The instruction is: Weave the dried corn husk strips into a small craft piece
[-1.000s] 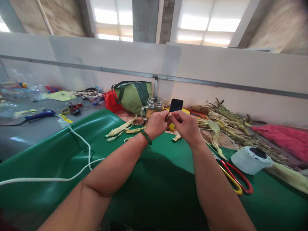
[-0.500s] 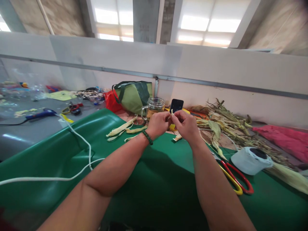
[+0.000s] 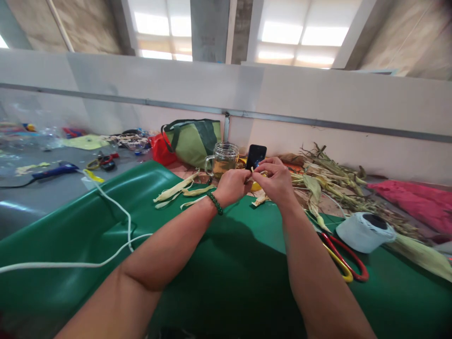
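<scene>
Left hand point(image 3: 233, 186) just left of frame centre, fingers curled together, clamped on a small pale piece point(image 3: 252, 170) whose tip pokes up between the hands. Right hand point(image 3: 277, 181) right beside it, thumb close against the piece; can't tell if the fingers grip it. Dark green beaded bracelet point(image 3: 214, 203) on left wrist.

Surface: shiny green mat point(image 3: 116, 197), rumpled at left, dark shadow bottom centre. White cord point(image 3: 120, 205) crosses the mat at left. Pale husk strips point(image 3: 176, 188) left of centre. Scissors point(image 3: 363, 273) with red and yellow handles at lower right, white string spool point(image 3: 360, 233) just beside. Dry stalk pile point(image 3: 344, 188) right of centre, pink sheet point(image 3: 420, 202) at right edge. Glass mug point(image 3: 225, 162) with amber liquid and dark phone point(image 3: 256, 155) behind the hands; green bag point(image 3: 194, 143) and red bag point(image 3: 163, 149) left of the mug. Grey tabletop point(image 3: 21, 207) at left, clear plastic clutter upper left, blurry.

Room: pale partition point(image 3: 158, 80) with metal rail point(image 3: 303, 118) across; bright blinds-covered windows point(image 3: 300, 33) along the top.
</scene>
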Motion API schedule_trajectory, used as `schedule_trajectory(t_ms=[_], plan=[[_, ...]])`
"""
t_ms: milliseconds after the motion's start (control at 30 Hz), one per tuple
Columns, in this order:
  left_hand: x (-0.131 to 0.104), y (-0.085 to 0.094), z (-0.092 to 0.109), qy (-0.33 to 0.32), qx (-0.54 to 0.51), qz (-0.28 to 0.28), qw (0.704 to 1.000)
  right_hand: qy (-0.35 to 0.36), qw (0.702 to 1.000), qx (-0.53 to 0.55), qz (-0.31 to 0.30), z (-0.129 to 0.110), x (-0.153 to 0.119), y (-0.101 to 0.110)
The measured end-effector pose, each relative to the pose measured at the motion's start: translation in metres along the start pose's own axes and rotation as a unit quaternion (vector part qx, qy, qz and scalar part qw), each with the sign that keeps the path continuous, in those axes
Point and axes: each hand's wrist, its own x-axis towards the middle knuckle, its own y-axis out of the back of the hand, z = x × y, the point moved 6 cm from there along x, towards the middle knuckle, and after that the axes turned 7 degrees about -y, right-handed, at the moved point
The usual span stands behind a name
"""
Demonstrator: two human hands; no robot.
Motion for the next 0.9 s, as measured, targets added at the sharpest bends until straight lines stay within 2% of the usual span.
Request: schedule_trajectory(t_ms=[167, 333, 433, 500, 567, 667, 733, 800, 900], plan=[[0.000, -0.008, 0.000, -0.001, 0.023, -0.038, 0.999, -0.018, 1.000, 0.019, -0.012, 0.008, 0.002, -0.004], [0.000, -0.010, -0.001, 0.004, 0.022, -0.059, 0.998, 0.007, 0.999, 0.045, -0.023, 0.007, 0.003, -0.007], [0.000, -0.010, -0.001, 0.004, -0.040, -0.062, 0.997, 0.003, 0.993, 0.101, -0.060, 0.006, 0.004, -0.010], [-0.001, -0.013, 0.003, -0.009, -0.112, -0.078, 0.991, -0.029, 0.983, 0.157, -0.088, 0.011, 0.007, -0.011], [-0.004, -0.020, 0.013, -0.043, -0.191, -0.134, 0.971, -0.085, 0.972, 0.203, -0.078, 0.022, 0.010, -0.009], [-0.010, -0.030, 0.025, -0.076, -0.289, -0.225, 0.927, -0.169, 0.951, 0.258, 0.018, 0.044, 0.015, 0.001], [-0.010, -0.031, 0.023, -0.057, -0.347, -0.238, 0.905, -0.186, 0.936, 0.292, 0.065, 0.053, 0.017, 0.006], [-0.008, -0.029, 0.018, -0.044, -0.396, -0.246, 0.883, -0.182, 0.931, 0.310, 0.064, 0.055, 0.018, 0.006], [-0.003, -0.022, 0.005, -0.016, -0.457, -0.209, 0.864, -0.170, 0.941, 0.281, 0.074, 0.055, 0.020, 0.008]])
